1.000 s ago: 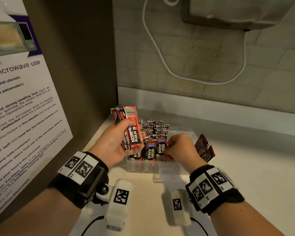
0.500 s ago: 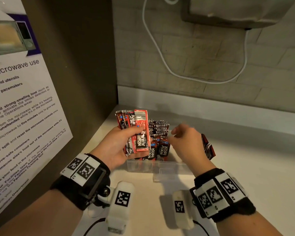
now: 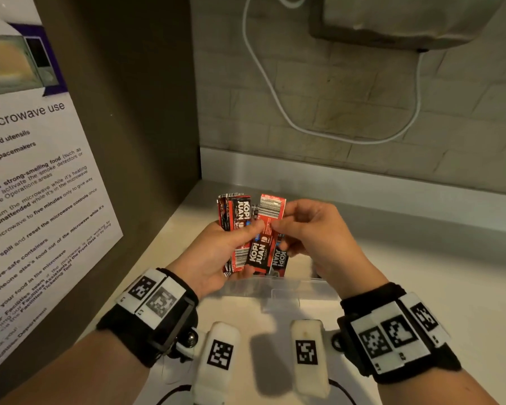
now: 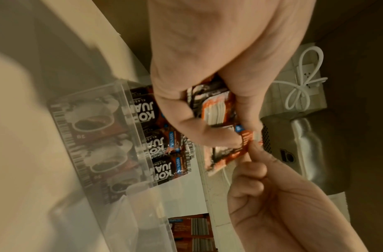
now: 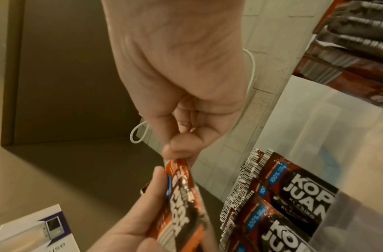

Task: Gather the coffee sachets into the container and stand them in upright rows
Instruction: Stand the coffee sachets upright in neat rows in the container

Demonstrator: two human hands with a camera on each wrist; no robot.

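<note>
Sachet [image 3: 268, 226] between right fingers [image 3: 287, 229]

Dim warm light; wrist views blurred, distorted.

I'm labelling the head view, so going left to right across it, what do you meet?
Microwave poster → left hand gripping a sachet bundle → single sachet pinched by the right hand → bare countertop.
</note>
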